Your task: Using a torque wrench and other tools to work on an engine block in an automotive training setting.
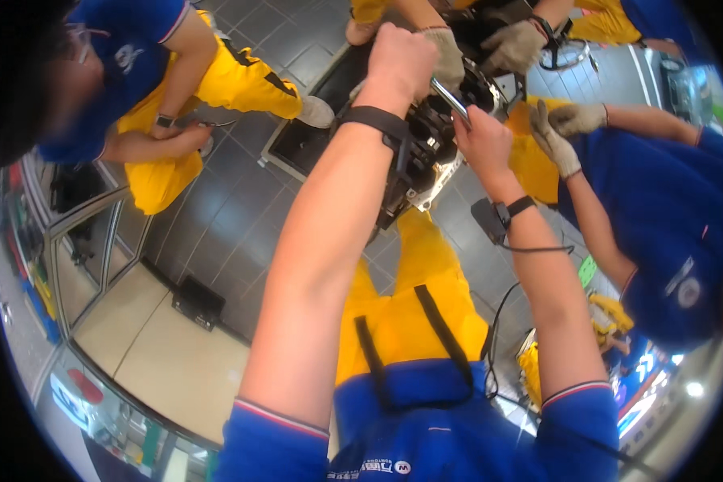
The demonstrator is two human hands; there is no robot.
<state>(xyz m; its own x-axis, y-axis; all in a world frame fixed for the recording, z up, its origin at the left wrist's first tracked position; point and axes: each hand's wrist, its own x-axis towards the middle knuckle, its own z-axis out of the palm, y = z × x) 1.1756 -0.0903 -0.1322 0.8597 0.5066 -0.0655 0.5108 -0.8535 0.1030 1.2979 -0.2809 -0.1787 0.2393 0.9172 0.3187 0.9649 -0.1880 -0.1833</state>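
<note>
Both my arms reach forward over an engine (436,150) with dark and bare-metal parts. A shiny metal wrench bar (449,98) slants between my hands. My left hand (402,60) is closed in a fist around its far left end, beside a gloved hand of another person. My right hand (485,143) is closed on its nearer end, thumb along the bar. Where the wrench's head sits is hidden by my hands. Another person's grey-gloved hands (516,46) are at the far side of the engine.
At right, a person in blue holds gloved hands (566,128) together near the engine. At left, another stands with a foot (316,112) by the black tray (301,143) under the engine. A beige cabinet (169,337) with a black box (198,302) lies near left.
</note>
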